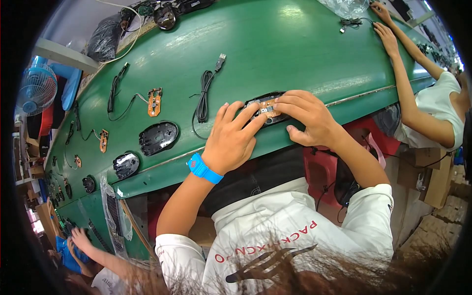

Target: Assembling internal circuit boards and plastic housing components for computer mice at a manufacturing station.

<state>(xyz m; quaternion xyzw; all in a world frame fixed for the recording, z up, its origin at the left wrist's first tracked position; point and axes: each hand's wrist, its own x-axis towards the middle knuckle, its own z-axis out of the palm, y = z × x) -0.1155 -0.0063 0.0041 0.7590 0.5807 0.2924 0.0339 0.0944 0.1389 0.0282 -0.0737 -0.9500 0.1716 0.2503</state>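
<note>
A board (268, 106) in a shell (279, 118) is touched by the left hand (232, 139) and right hand (309, 118); whether gripped cannot be told.

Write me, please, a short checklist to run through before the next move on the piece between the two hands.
1. Both hands at the work: ok; left hand and right hand meet at the black shell.
2. Orange circuit board within the shell: ok.
3. Board fully seated: cannot tell; fingers cover parts.
4. Coil of the black cable apart from the hands: ok.
5. Cable joined to the board: cannot tell; its tail disappears behind the left hand.
6. Blue wristband on: ok, left wrist.
</note>
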